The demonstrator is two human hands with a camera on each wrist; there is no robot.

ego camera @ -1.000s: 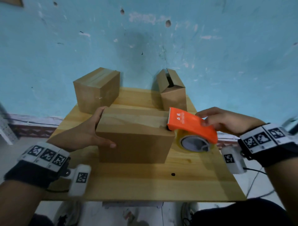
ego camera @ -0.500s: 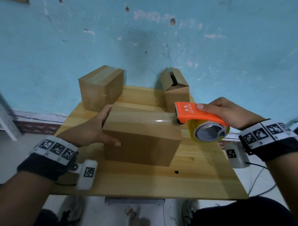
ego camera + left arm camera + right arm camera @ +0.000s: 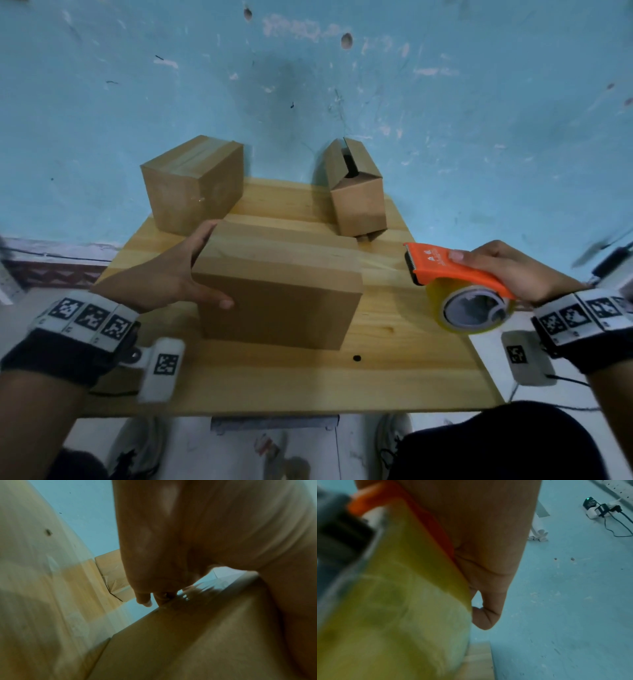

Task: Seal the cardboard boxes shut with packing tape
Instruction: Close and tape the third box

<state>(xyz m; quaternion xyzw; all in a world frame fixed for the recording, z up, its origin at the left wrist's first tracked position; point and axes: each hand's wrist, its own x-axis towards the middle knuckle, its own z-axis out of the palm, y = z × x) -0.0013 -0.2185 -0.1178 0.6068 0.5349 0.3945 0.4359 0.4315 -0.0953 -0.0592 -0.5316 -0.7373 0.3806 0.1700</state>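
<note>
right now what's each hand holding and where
The right hand grips the tape dispenser by its orange top. The left hand steadies the front box at its left end.

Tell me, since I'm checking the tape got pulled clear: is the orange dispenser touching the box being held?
Apart. The head view shows the orange dispenser off the right of the held box, bare table between them, only stretched tape spanning the gap.

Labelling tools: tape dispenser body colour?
Orange, over a yellowish tape roll; tape dispenser shows best in the head view.

Dispenser (image 3: 455, 267) was bright orange, tape roll (image 3: 474, 310) yellowish, boxes (image 3: 281, 284) plain brown, counter (image 3: 394, 377) light wood, wall (image 3: 342, 85) scuffed turquoise.
</note>
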